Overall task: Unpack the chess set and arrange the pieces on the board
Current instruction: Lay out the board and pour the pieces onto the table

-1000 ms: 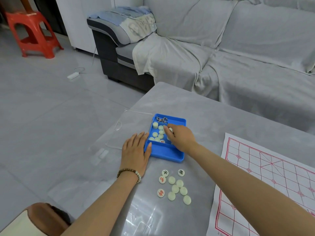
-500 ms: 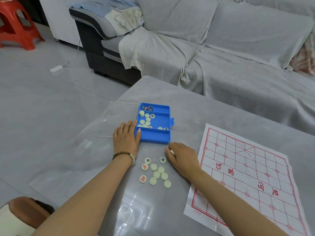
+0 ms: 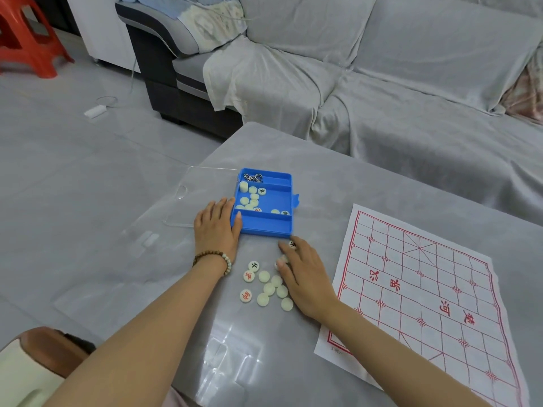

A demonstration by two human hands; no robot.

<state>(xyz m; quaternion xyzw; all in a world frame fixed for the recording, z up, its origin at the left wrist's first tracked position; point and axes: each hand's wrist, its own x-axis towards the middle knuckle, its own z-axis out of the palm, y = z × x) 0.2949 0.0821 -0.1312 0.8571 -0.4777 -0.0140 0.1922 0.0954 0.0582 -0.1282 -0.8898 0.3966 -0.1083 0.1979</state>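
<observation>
A blue tray box (image 3: 264, 227) sits on the grey table and holds several round white chess pieces (image 3: 249, 198). My left hand (image 3: 217, 227) lies flat at its left side, thumb against the box wall. More white pieces (image 3: 269, 287), some with red or black characters, lie in a loose pile in front of the box. My right hand (image 3: 302, 274) rests palm down at the pile's right edge. It pinches one piece (image 3: 282, 257) between thumb and index finger, and another piece (image 3: 292, 244) shows at its fingertips. The paper board (image 3: 426, 289) with red grid lines lies to the right.
The box's clear lid (image 3: 202, 195) lies flat to the left of the box, near the table's left edge. Metal rings (image 3: 253, 177) sit in the box's far compartment. A grey covered sofa (image 3: 382, 98) stands behind the table. A red stool (image 3: 26, 36) is far left.
My right hand left the box with pieces and came down to the pile in front of it. My left hand stayed beside the box. The camera view shifted.
</observation>
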